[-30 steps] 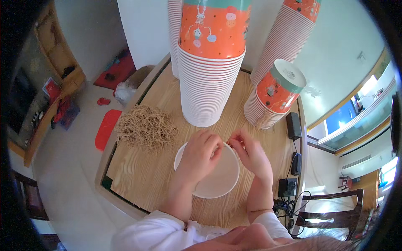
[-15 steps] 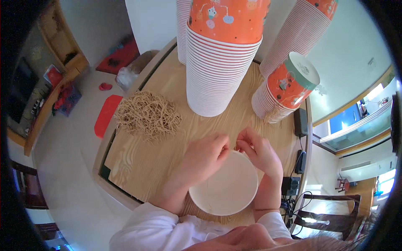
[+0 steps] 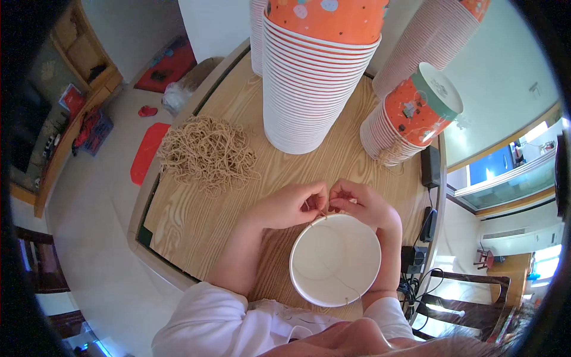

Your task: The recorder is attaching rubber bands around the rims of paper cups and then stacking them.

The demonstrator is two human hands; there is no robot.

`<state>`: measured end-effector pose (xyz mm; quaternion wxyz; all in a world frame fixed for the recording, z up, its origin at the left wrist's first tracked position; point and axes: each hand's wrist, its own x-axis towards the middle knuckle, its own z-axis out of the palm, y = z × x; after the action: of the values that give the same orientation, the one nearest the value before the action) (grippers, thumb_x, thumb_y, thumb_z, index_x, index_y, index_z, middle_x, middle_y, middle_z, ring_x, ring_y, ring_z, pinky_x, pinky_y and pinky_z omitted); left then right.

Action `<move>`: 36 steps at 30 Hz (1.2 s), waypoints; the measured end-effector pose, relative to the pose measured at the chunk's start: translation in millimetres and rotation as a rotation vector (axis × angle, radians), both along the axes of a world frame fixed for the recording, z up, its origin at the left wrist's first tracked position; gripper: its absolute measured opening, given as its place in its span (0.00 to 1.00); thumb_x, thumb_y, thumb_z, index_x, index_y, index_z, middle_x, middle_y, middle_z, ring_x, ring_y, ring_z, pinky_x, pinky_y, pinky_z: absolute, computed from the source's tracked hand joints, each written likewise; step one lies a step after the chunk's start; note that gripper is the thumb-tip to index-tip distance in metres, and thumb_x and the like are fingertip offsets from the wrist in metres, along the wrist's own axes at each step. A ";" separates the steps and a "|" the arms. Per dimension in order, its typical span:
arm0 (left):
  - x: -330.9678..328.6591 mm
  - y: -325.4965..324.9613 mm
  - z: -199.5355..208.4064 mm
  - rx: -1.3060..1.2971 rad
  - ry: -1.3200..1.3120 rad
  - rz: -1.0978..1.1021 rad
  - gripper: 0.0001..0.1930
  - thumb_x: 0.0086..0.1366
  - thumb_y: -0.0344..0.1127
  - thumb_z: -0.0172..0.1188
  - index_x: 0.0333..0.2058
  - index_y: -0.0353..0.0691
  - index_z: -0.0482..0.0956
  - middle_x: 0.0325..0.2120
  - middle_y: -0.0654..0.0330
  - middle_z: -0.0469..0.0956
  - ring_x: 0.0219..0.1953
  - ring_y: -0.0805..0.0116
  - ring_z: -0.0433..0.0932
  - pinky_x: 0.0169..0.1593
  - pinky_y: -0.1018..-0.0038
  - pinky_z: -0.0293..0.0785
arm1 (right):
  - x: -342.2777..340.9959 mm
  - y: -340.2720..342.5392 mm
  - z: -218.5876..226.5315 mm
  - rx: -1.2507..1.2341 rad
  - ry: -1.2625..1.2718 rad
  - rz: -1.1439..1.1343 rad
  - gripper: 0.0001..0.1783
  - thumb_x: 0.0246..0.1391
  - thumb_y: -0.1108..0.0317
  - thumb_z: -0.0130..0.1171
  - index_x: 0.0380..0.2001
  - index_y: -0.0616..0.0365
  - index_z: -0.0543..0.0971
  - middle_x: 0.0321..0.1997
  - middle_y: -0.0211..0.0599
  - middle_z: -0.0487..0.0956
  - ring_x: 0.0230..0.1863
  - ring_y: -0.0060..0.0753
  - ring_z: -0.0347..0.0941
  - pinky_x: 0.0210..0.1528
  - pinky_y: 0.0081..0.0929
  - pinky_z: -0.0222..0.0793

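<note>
A white-lined paper tub (image 3: 324, 256) is in front of me, its mouth facing up toward me. Thin tan cord (image 3: 322, 214) shows at its far rim, between my hands. More of this cord runs along the inside wall and through the near rim. My left hand (image 3: 297, 205) is closed in a pinch on the cord, just left of that far rim spot. Right beside it, my right hand (image 3: 361, 205) is pinched too, fingertips almost touching the left ones. What its fingertips hold is hidden. Its wrist passes along the tub's right side.
A tangled heap of tan cord (image 3: 208, 154) lies on the left of the wooden table (image 3: 184, 238). Tall stacks of orange-and-white tubs (image 3: 315, 89) stand at the back. A shorter stack, topped by an upturned tub (image 3: 419, 110), is at right, near black power adapters (image 3: 429, 166).
The tub has shifted right and turned, so the cord at its near rim now shows. My left hand has opened out sideways, and its pinch on the cord is plainer.
</note>
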<state>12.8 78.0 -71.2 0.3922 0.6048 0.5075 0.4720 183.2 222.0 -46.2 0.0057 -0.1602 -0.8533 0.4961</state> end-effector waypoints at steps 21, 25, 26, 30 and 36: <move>-18.7 4.0 -10.3 0.006 0.045 -0.081 0.11 0.55 0.24 0.61 0.38 0.38 0.83 0.31 0.58 0.79 0.34 0.66 0.78 0.39 0.73 0.72 | -10.4 -8.7 -5.7 0.132 0.011 0.014 0.04 0.54 0.74 0.54 0.33 0.61 0.76 0.24 0.36 0.77 0.25 0.28 0.73 0.27 0.26 0.67; -15.5 6.0 -8.1 0.017 -0.001 -0.086 0.11 0.55 0.27 0.63 0.39 0.38 0.83 0.32 0.56 0.80 0.34 0.64 0.79 0.39 0.72 0.73 | -12.7 -8.3 -4.2 0.189 0.002 -0.017 0.07 0.53 0.68 0.56 0.33 0.60 0.76 0.28 0.47 0.79 0.30 0.48 0.76 0.32 0.36 0.70; -14.7 6.1 -7.8 0.021 -0.030 -0.085 0.11 0.55 0.28 0.63 0.39 0.38 0.83 0.32 0.55 0.80 0.35 0.63 0.79 0.39 0.71 0.73 | -13.7 -8.5 -5.3 0.190 0.005 -0.016 0.07 0.53 0.68 0.56 0.33 0.60 0.76 0.28 0.47 0.79 0.30 0.48 0.76 0.32 0.36 0.70; -13.8 6.6 -10.5 -0.025 0.081 -0.076 0.11 0.55 0.28 0.64 0.38 0.38 0.83 0.34 0.54 0.80 0.36 0.62 0.79 0.40 0.70 0.73 | -18.9 -9.0 -9.0 0.200 -0.054 -0.027 0.08 0.52 0.67 0.57 0.33 0.60 0.77 0.29 0.47 0.79 0.30 0.47 0.77 0.33 0.36 0.71; -11.7 8.7 -10.1 -0.048 0.083 -0.065 0.08 0.56 0.30 0.63 0.35 0.36 0.81 0.33 0.56 0.80 0.34 0.63 0.79 0.39 0.71 0.73 | -15.6 -7.0 -8.5 0.160 -0.032 -0.036 0.07 0.52 0.68 0.58 0.33 0.60 0.77 0.28 0.46 0.79 0.29 0.44 0.77 0.32 0.34 0.71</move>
<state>1.1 86.7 -81.3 0.4003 0.6304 0.5148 0.4212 167.6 214.9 -54.7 0.0137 -0.1822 -0.8872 0.4237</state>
